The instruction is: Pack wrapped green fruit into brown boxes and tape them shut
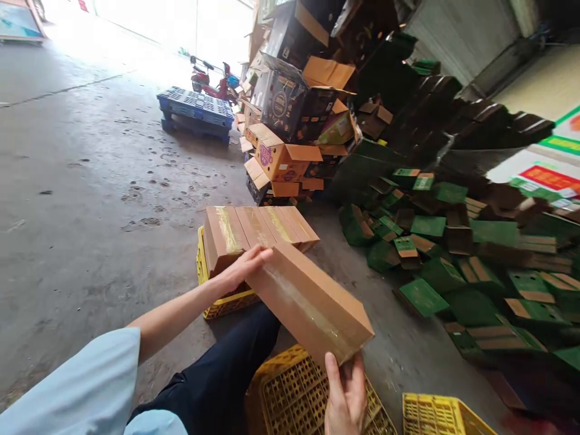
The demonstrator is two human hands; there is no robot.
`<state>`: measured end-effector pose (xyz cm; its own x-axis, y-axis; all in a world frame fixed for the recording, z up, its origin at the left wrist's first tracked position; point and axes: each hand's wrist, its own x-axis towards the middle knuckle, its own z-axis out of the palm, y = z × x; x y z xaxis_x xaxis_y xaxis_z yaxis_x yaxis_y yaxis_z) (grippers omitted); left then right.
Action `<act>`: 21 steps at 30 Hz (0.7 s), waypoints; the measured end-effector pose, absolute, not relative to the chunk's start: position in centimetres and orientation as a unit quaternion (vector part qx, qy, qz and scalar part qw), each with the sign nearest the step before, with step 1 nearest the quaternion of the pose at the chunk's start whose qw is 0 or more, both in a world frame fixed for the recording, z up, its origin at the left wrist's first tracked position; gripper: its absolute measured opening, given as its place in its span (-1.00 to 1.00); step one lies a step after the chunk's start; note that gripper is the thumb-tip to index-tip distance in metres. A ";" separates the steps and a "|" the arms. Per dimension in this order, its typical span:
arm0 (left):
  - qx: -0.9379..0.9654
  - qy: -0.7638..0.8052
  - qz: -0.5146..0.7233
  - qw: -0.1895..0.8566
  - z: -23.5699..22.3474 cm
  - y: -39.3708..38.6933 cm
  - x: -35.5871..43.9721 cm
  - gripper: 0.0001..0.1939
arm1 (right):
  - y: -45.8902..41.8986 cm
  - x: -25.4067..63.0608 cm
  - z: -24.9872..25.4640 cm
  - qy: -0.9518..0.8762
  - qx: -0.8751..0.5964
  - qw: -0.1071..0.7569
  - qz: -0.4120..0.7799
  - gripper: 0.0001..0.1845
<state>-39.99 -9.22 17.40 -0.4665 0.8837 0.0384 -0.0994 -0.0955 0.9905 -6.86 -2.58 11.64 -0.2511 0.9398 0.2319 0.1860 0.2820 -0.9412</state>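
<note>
A long brown cardboard box [312,296], sealed with clear tape along one side, is held tilted between my two hands. My left hand [247,266] lies over its far left end, fingers along the edge. At the near right end, my right hand [345,393] grips the lower corner with the thumb on the taped face. Just beyond the held box, several similar taped boxes [254,229] stand side by side in a yellow plastic crate [202,257]. Below my hands is another yellow crate [290,393] with a perforated surface, partly covered by my right hand.
A further yellow crate [430,414] sits at lower right. Many green cartons [426,296] are heaped on the right. Open cardboard boxes [290,103] are piled high at the back. Farther off are blue pallets [194,106] and a red scooter [222,81] on the concrete floor [90,211].
</note>
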 end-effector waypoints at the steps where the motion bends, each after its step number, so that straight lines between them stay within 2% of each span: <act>1: 0.325 0.568 0.660 0.369 17.8 -9.0 -42.0 -0.43 | -2.4 -9.1 13.5 -0.659 -0.410 0.452 0.440 -0.14; 3: 0.288 0.543 0.695 0.374 18.7 -8.2 -46.1 -0.32 | -1.9 -13.1 16.5 -0.669 -0.344 0.478 0.453 -0.10; 4: 0.281 0.523 0.713 0.373 19.2 -7.8 -48.1 -0.28 | -1.5 -14.9 17.7 -0.679 -0.311 0.480 0.461 -0.16; 6: 0.277 0.479 0.747 0.369 20.1 -6.8 -52.0 -0.23 | -0.6 -18.3 19.2 -0.683 -0.245 0.473 0.500 -0.37; 8: 0.268 0.443 0.779 0.353 20.4 -6.0 -55.2 -0.29 | 0.2 -21.7 19.6 -0.638 -0.195 0.494 0.558 -0.58; 10: 0.259 0.422 0.798 0.344 20.0 -5.5 -57.6 -0.42 | 0.7 -25.0 19.1 -0.603 -0.184 0.504 0.590 -0.53; 12: 0.245 0.408 0.816 0.329 18.7 -5.3 -59.3 -0.53 | 0.8 -28.0 18.3 -0.602 -0.184 0.508 0.588 -0.34; 15: 0.234 0.378 0.838 0.316 16.3 -5.0 -61.3 -0.46 | 0.8 -31.1 17.0 -0.652 -0.191 0.478 0.557 -0.07; 18: 0.201 0.343 0.871 0.289 14.6 -4.5 -63.6 -0.34 | 1.0 -33.0 16.2 -0.724 -0.197 0.433 0.499 -0.02; 21: 0.196 0.433 0.844 0.248 13.7 -3.6 -66.3 -0.38 | 1.0 -34.6 14.9 -0.800 -0.202 0.408 0.392 -0.07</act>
<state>-66.30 -3.62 13.69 -0.8000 0.5886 0.1164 -0.2484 -0.5015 0.8287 -34.58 0.96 14.86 -0.5857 0.6427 0.4938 0.0040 0.6116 -0.7912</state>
